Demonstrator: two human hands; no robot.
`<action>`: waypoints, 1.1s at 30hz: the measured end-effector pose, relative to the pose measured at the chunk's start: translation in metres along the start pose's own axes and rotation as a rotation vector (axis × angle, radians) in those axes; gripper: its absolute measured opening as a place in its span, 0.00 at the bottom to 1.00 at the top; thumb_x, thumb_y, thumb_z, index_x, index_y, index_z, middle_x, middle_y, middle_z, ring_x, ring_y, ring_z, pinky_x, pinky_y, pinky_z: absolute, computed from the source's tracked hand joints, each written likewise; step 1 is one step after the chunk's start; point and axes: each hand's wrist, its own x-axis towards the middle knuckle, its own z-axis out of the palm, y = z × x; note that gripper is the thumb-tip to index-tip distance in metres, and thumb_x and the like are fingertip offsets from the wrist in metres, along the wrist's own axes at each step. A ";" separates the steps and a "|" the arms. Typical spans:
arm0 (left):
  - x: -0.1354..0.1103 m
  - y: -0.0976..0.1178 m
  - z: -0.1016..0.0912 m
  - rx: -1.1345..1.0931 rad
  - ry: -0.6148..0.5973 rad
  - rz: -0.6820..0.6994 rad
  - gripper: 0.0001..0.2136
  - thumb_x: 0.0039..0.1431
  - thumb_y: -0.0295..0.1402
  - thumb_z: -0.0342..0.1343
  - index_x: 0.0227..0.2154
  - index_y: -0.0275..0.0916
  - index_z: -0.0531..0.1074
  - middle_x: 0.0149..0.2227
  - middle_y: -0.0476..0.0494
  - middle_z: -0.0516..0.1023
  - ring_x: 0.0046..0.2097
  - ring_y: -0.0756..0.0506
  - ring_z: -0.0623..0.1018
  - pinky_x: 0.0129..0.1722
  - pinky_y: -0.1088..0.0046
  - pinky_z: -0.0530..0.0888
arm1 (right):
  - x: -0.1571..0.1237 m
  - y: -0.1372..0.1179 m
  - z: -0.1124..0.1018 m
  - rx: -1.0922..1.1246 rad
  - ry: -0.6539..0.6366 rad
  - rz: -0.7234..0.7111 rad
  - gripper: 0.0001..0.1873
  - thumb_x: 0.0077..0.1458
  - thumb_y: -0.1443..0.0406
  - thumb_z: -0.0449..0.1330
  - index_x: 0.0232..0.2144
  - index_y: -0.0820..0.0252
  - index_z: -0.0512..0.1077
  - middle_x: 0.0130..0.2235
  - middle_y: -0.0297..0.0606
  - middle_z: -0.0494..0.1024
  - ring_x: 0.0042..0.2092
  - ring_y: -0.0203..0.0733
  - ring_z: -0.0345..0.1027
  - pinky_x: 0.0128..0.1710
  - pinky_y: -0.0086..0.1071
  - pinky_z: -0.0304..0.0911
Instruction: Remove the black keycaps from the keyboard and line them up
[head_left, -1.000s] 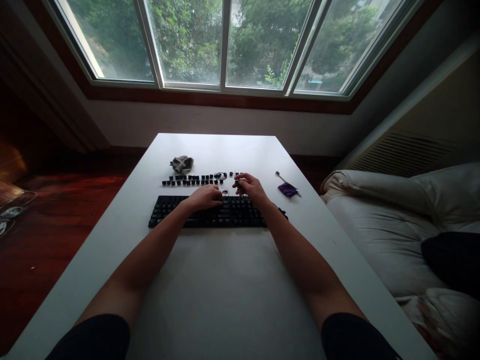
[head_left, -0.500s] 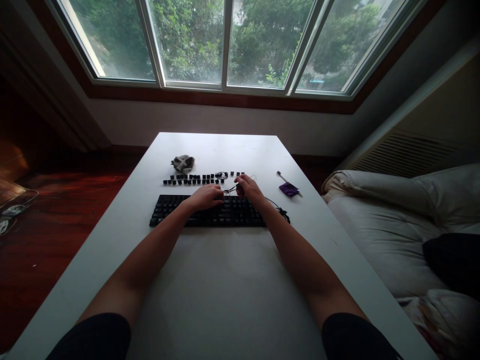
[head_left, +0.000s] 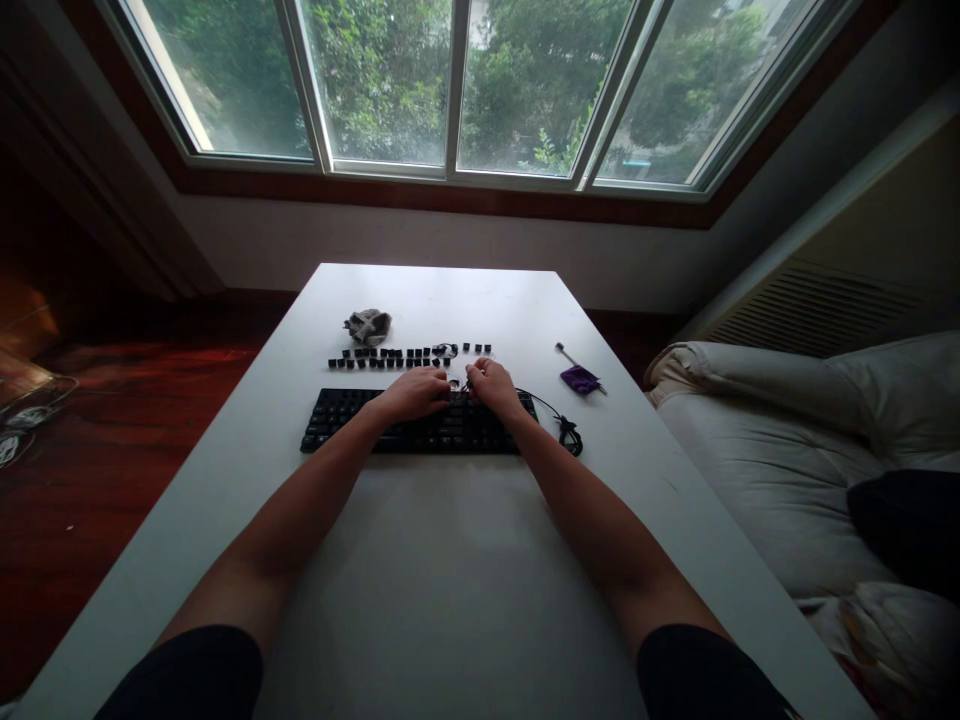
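A black keyboard point(head_left: 390, 432) lies across the middle of a white table point(head_left: 420, 600), in front of me, and both my hands are on its far edge. My left hand point(head_left: 411, 392) rests palm down on the top rows with the fingers curled under; I cannot tell whether it holds anything. My right hand point(head_left: 491, 385) is just beside it, almost touching, its fingers drawn narrow around something small at the keyboard's back edge, too small to make out. The keyboard's cable point(head_left: 561, 422) loops out past my right wrist. Just beyond my hands runs a row of loose black keycaps point(head_left: 382, 357). Behind that row sits a crumpled grey cloth point(head_left: 367, 325). To the right lie a purple cloth point(head_left: 579, 379) and a thin tool point(head_left: 561, 350). A pale cushioned sofa point(head_left: 750, 440) stands beside the table on the right, and a wide window point(head_left: 457, 90) shows green trees.
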 end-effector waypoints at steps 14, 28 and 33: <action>0.001 0.000 0.002 0.056 -0.020 0.018 0.06 0.61 0.35 0.59 0.39 0.43 0.79 0.43 0.41 0.77 0.47 0.40 0.76 0.47 0.64 0.70 | 0.011 -0.004 0.001 -0.022 -0.155 0.088 0.10 0.60 0.59 0.60 0.27 0.53 0.67 0.17 0.31 0.73 0.19 0.41 0.67 0.26 0.33 0.59; 0.000 -0.001 0.007 0.082 0.018 0.047 0.06 0.63 0.35 0.58 0.41 0.43 0.78 0.43 0.43 0.78 0.46 0.41 0.76 0.46 0.65 0.71 | -0.056 -0.027 0.018 -0.710 0.082 -0.310 0.15 0.71 0.56 0.49 0.46 0.57 0.72 0.32 0.40 0.81 0.33 0.45 0.74 0.32 0.32 0.49; -0.001 0.000 0.005 0.086 0.012 0.044 0.07 0.63 0.34 0.58 0.42 0.42 0.77 0.42 0.42 0.77 0.46 0.41 0.76 0.45 0.64 0.71 | -0.061 -0.023 0.026 -0.695 0.145 -0.257 0.16 0.71 0.56 0.49 0.45 0.58 0.71 0.31 0.40 0.81 0.32 0.44 0.73 0.32 0.32 0.47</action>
